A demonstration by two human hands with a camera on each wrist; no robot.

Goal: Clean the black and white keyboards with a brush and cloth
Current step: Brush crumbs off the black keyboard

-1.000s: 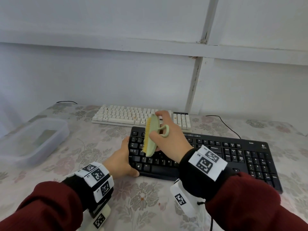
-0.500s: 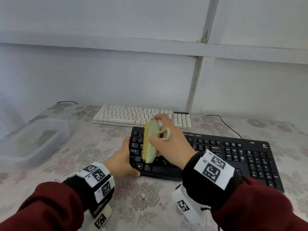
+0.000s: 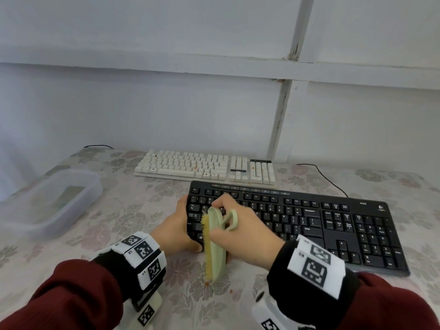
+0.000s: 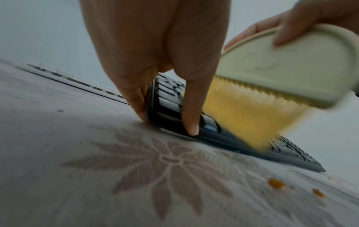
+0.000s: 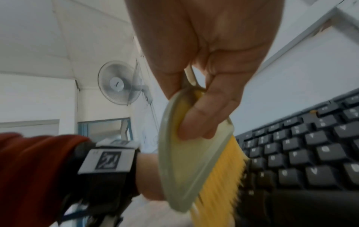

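The black keyboard [image 3: 309,225] lies across the middle of the table, with the white keyboard [image 3: 204,166] behind it near the wall. My left hand [image 3: 177,228] grips the black keyboard's left end [image 4: 165,107], thumb on its front edge. My right hand [image 3: 240,228] holds a pale green brush [image 3: 215,244] with yellow bristles [image 4: 242,113] by its back and loop handle. The brush [image 5: 186,161] stands on edge over the front-left keys, its near end past the keyboard's front edge. No cloth is in view.
A clear plastic tub [image 3: 47,201] sits at the left on the flowered tablecloth [image 3: 119,222]. Orange crumbs [image 4: 274,183] lie on the cloth in front of the keyboard. Black cables [image 3: 328,179] run off behind the keyboards. A white wall stands close behind.
My right hand has swept the brush toward me down the left keys, from the upper rows to past the front edge. The left hand has kept its hold on the keyboard's end.
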